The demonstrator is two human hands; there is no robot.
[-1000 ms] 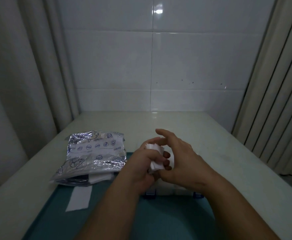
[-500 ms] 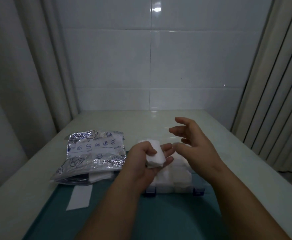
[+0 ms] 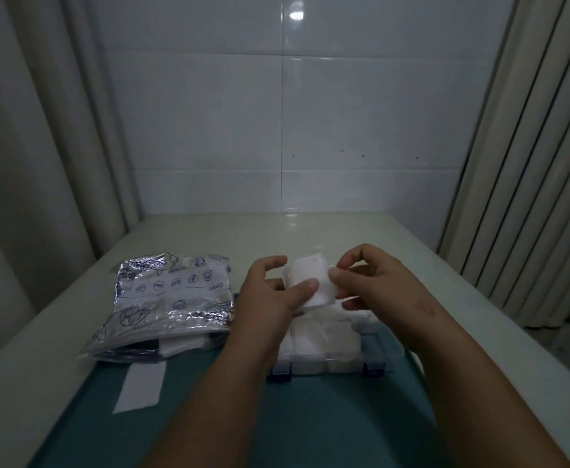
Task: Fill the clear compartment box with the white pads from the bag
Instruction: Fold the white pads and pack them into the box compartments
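Pinching a small stack of white square pads between our left hand and right hand, above the clear plastic compartment box.

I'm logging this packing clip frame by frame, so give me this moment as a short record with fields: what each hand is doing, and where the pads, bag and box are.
left hand: left hand grips a stack of white pads above the box
right hand: right hand pinches the stack's right edge with its fingers
box: clear compartment box on the teal mat, near compartments holding white pads
bag: silver printed bag left of the box, more pads at its mouth
loose item: one white sheet lying on the mat in front of the bag
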